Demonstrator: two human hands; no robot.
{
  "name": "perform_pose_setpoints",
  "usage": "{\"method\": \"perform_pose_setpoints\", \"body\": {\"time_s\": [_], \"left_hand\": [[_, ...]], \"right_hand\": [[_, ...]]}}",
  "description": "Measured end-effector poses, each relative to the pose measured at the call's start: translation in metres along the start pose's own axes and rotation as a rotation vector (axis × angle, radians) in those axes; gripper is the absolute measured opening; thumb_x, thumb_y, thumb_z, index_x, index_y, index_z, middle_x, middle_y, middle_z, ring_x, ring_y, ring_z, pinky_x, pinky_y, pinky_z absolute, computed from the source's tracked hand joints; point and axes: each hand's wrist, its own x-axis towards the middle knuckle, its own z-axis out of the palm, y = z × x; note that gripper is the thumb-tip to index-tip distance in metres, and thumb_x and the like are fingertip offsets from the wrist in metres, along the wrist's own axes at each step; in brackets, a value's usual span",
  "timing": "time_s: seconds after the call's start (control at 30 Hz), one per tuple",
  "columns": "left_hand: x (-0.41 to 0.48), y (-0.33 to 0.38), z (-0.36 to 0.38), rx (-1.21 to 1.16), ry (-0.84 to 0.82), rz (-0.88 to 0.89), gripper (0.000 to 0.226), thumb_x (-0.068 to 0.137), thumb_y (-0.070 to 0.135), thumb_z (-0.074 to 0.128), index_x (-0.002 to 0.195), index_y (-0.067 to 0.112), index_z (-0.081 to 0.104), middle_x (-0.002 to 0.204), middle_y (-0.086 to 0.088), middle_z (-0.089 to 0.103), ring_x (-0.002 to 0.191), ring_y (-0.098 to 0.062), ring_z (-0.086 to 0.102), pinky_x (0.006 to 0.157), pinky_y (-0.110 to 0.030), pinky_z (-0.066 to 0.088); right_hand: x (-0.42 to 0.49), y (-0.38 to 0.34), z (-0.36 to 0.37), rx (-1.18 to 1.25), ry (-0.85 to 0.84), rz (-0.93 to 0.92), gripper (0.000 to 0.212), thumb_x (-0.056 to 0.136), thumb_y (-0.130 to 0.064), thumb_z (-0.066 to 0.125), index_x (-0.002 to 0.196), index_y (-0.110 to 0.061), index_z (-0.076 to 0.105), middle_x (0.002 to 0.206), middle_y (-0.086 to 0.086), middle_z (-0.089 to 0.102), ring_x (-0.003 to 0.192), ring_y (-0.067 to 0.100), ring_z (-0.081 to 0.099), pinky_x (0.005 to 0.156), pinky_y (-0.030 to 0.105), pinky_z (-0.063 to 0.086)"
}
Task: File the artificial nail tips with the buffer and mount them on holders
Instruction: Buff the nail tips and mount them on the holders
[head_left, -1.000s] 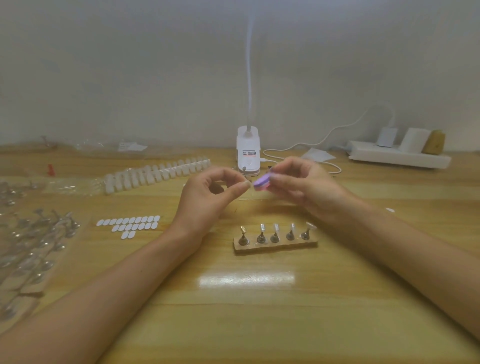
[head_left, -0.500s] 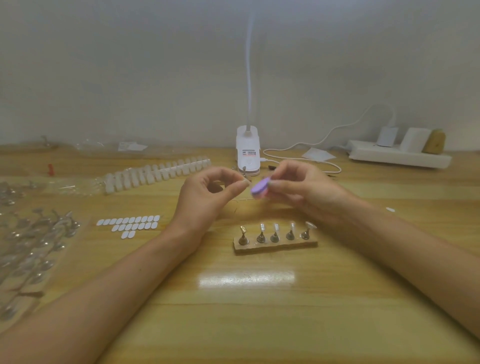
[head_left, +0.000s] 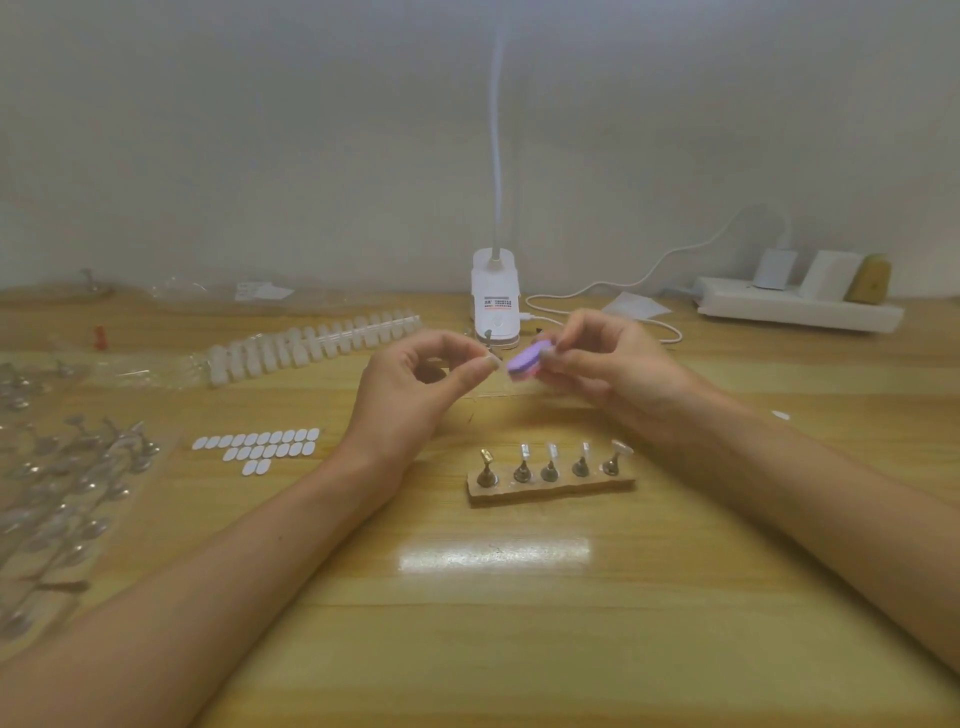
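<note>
above the bench (head_left: 493, 623), left hand (head_left: 415, 384) pinches a barely visible nail tip (head_left: 497, 362). right hand (head_left: 608, 364) grips the purple buffer (head_left: 521, 364), end pointing left, just beside the tip; contact unclear. holder stand (head_left: 550, 486) sits nearer the person, under both.

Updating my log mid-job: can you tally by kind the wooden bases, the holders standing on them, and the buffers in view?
wooden base: 1
holders standing on it: 5
purple buffer: 1
Total: 7
</note>
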Motion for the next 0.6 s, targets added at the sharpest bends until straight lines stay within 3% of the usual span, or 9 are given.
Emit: {"method": "perform_pose_setpoints", "body": {"time_s": [0.07, 0.2, 0.3, 0.43, 0.53, 0.6], "left_hand": [[0.0005, -0.0017, -0.0007, -0.007, 0.004, 0.0, 0.009, 0.083, 0.023, 0.076, 0.077, 0.027, 0.073, 0.072, 0.014, 0.067, 0.065, -0.005, 0.052, 0.061, -0.014, 0.041], [0.0001, -0.0012, 0.0002, 0.024, -0.007, 0.015, 0.008, 0.082, 0.024, 0.077, 0.076, 0.027, 0.072, 0.075, 0.016, 0.066, 0.061, -0.003, 0.047, 0.057, -0.01, 0.039], [0.0015, -0.0023, -0.0006, -0.004, 0.007, 0.002, 0.009, 0.083, 0.024, 0.076, 0.076, 0.028, 0.073, 0.075, 0.012, 0.068, 0.064, -0.006, 0.052, 0.06, -0.015, 0.042], [0.0004, -0.0021, 0.0004, 0.03, -0.008, 0.028, 0.012, 0.082, 0.023, 0.077, 0.073, 0.029, 0.072, 0.07, 0.02, 0.064, 0.057, 0.001, 0.046, 0.053, -0.008, 0.037], [0.0011, -0.0029, 0.0005, 0.02, -0.002, 0.029, 0.011, 0.083, 0.024, 0.077, 0.074, 0.029, 0.072, 0.065, 0.02, 0.062, 0.054, 0.001, 0.044, 0.052, -0.009, 0.036], [0.0013, -0.003, 0.0002, 0.034, -0.006, 0.04, 0.012, 0.083, 0.023, 0.077, 0.074, 0.029, 0.072, 0.064, 0.019, 0.061, 0.053, 0.001, 0.042, 0.052, -0.009, 0.035]], "right_hand": [[0.0003, 0.0014, 0.0035, -0.006, -0.126, 0.005, 0.014, 0.08, 0.001, 0.069, 0.075, -0.006, 0.057, 0.091, 0.014, 0.072, 0.085, 0.027, 0.074, 0.077, 0.026, 0.059], [0.0017, -0.0008, -0.0007, 0.035, 0.031, -0.037, 0.018, 0.083, 0.003, 0.064, 0.07, -0.007, 0.054, 0.088, 0.016, 0.075, 0.089, 0.028, 0.075, 0.079, 0.025, 0.058], [-0.0003, 0.0003, 0.0038, -0.04, -0.172, 0.01, 0.019, 0.08, -0.002, 0.07, 0.066, -0.01, 0.059, 0.094, 0.017, 0.072, 0.087, 0.03, 0.074, 0.076, 0.028, 0.059], [0.0014, -0.0019, 0.0007, 0.021, 0.028, -0.032, 0.023, 0.085, 0.003, 0.062, 0.067, -0.009, 0.054, 0.097, 0.023, 0.07, 0.09, 0.028, 0.074, 0.079, 0.025, 0.059], [-0.0022, 0.0009, 0.0019, -0.053, -0.17, 0.033, 0.022, 0.083, 0.001, 0.065, 0.066, -0.009, 0.056, 0.096, 0.017, 0.071, 0.087, 0.027, 0.074, 0.076, 0.028, 0.06], [-0.0004, 0.0028, 0.0064, -0.061, -0.124, 0.002, 0.024, 0.085, 0.004, 0.064, 0.066, -0.007, 0.056, 0.093, 0.015, 0.071, 0.084, 0.024, 0.074, 0.074, 0.025, 0.059]]}}
